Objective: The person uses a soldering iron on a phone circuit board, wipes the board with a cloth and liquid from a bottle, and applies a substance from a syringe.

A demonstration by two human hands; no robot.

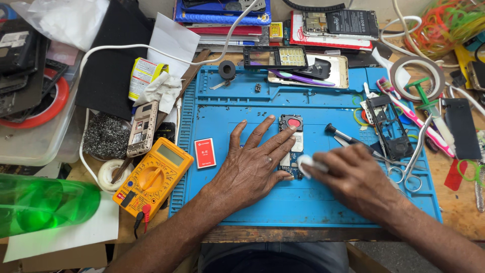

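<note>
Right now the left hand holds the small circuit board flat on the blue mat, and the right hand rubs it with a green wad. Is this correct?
Not quite: the head view shows the wad is white, not green. The left hand does hold the circuit board on the blue mat, and the right hand presses the wad on it.

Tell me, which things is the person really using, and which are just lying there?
In use:
left hand, flat, steadying the circuit board
right hand, pressing a white wad on that board
blue mat underneath

Just lying about:
yellow multimeter
red card
scissors
pink toothbrush
green bottle
steel wool
</note>
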